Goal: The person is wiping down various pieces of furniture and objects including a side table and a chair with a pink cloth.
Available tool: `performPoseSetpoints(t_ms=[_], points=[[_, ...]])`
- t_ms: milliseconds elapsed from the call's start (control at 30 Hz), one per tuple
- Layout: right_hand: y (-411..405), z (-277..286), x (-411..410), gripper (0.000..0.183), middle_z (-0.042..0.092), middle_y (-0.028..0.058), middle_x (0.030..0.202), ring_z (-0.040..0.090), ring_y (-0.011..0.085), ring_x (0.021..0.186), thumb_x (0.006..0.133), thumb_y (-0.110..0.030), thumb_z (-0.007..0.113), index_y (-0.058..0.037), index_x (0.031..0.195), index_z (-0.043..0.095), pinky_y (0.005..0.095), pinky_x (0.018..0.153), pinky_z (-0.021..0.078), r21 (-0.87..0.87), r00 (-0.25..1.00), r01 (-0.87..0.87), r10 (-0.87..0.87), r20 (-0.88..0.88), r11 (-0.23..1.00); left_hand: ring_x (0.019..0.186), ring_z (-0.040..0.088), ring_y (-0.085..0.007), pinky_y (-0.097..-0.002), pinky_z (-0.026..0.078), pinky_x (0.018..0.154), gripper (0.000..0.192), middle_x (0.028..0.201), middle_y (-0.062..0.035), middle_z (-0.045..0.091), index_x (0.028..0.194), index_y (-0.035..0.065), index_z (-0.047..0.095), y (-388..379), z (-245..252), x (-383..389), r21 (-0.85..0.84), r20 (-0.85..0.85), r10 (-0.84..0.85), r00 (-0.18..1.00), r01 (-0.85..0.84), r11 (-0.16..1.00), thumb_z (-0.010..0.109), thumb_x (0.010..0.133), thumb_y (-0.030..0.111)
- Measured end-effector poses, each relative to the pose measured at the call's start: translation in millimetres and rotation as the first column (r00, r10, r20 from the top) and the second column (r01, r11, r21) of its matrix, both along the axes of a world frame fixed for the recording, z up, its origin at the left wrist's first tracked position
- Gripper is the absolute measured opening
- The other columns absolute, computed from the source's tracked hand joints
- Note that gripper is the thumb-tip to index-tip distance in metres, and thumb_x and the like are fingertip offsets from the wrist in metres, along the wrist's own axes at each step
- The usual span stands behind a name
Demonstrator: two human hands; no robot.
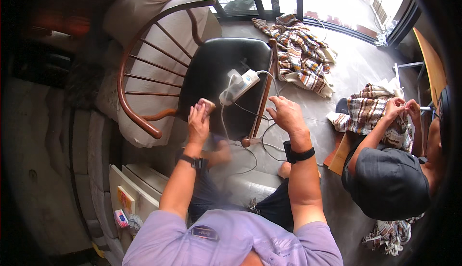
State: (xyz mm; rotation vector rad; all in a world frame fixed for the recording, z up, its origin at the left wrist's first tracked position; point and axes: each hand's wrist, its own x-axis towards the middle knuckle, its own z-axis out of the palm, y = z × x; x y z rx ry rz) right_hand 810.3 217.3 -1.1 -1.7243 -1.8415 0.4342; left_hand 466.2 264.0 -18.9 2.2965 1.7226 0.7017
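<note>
My left hand [198, 124] is at the near-left edge of a chair's black padded seat [213, 62]. Its fingers hold a small pinkish-brown block [206, 106], whose exact kind I cannot tell. To the right of the chair, my right hand [288, 112] hangs over the floor with thumb and fingers apart and nothing visible in it. A white power strip [248, 80] lies on the seat between the hands. Plugged into it is a pale adapter [234, 80]. A white cord and a black cord [247, 109] run from the strip toward the floor.
The chair has a curved wooden backrest [126, 67]. Patterned woven fabric [301, 55] lies crumpled on the floor by the glass door. At right, a person in a black cap [388, 183] handles similar fabric [371, 109]. Loose cables [265, 141] trail near my feet. A pale-covered sofa [151, 82] stands behind the chair.
</note>
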Motion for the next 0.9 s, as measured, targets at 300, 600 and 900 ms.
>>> performPoseSetpoints(t_ms=[300, 600, 900], points=[[1.3, 12.0, -5.3, 0.025, 0.069, 0.0116, 0.094, 0.068, 0.032, 0.09, 0.088, -0.028, 0.07, -0.0096, 0.104, 0.065, 0.0437, 0.077, 0.0553, -0.015, 1.0, -0.017, 0.017, -0.01, 1.0, 0.105, 0.056, -0.0384, -0.0483, 0.047, 0.092, 0.028, 0.112, -0.0183, 0.062, 0.115, 0.0125, 0.073, 27.6, -5.8, -8.5, 0.214, -0.107, 0.081, 0.991, -0.057, 0.975, 0.066, 0.088, 0.01], [5.1, 18.8, -9.1, 0.032, 0.068, 0.0105, 0.096, 0.068, 0.0312, 0.09, 0.088, -0.028, 0.07, -0.0104, 0.114, 0.065, 0.0416, 0.077, 0.0551, -0.093, 1.0, -0.004, 0.005, 0.015, 0.996, 0.088, 0.066, -0.0376, -0.0459, 0.053, 0.08, 0.019, 0.091, -0.0185, 0.07, 0.105, 0.0114, 0.072, 205.8, 5.7, 63.1, 0.19, -0.155, -0.288, 0.945, 0.315, 0.93, 0.064, 0.088, 0.009], [10.3, 14.3, -15.9, 0.029, 0.068, 0.0109, 0.094, 0.068, 0.0326, 0.086, 0.086, -0.026, 0.071, -0.0109, 0.11, 0.064, 0.0433, 0.075, 0.0548, -0.108, 1.0, 0.007, -0.008, -0.014, 0.994, 0.103, 0.063, -0.0311, -0.0409, 0.049, 0.094, 0.03, 0.11, -0.0106, 0.066, 0.113, 0.0208, 0.073, 230.1, 52.6, 168.7, -0.059, -0.251, -0.798, 0.548, 0.814, 0.578, 0.073, 0.084, 0.015]])
